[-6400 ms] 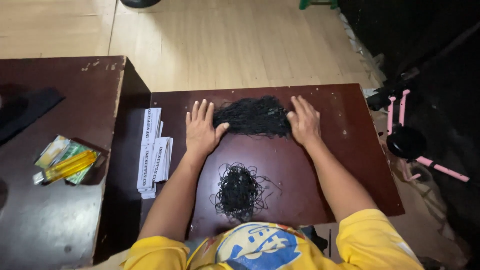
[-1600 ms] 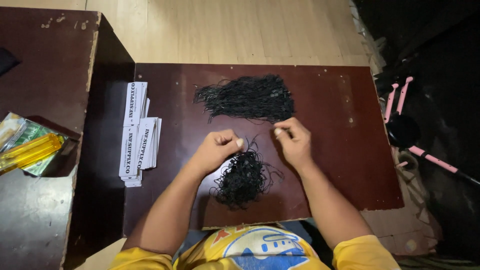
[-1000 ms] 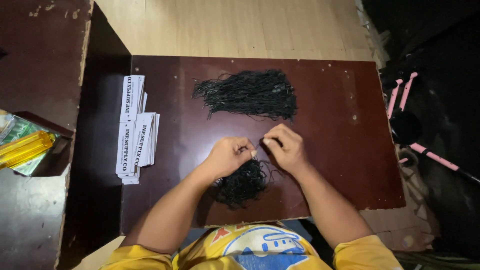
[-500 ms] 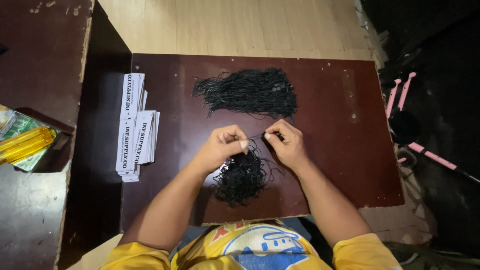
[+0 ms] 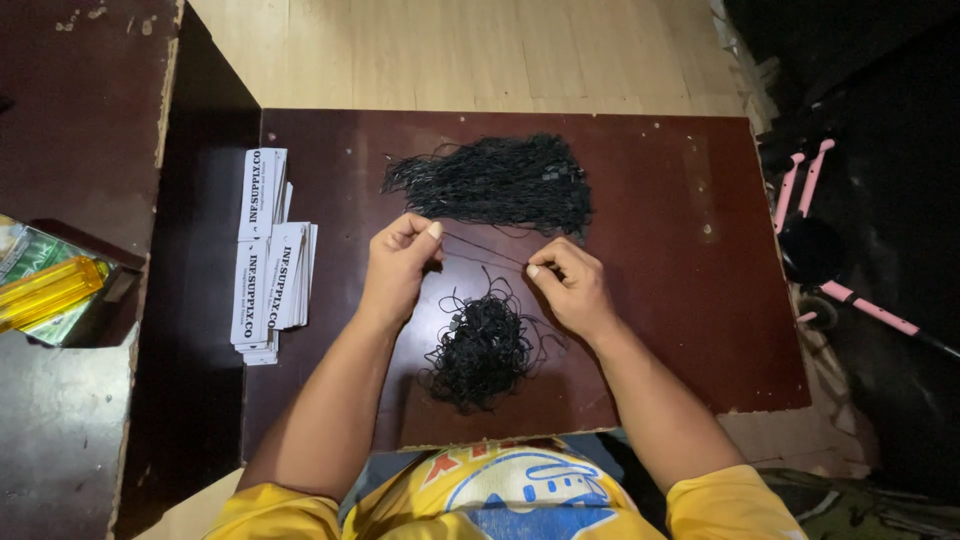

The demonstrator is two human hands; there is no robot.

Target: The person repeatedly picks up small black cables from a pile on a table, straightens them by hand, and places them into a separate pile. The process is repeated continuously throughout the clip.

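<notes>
While both hands pinch the ends of a single thin black string stretched between them, the left hand and right hand hover over the middle of the dark wooden tabletop, fingers closed on the string. A tangled pile of black loops lies toward the near edge, a straighter bundle of black strings toward the far edge. White paper tags are stacked along the left edge.

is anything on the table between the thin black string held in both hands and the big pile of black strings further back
Nothing visible. The thin black string is stretched between the left hand and right hand, and only bare dark brown tabletop separates it from the large far pile of black strings.
</notes>
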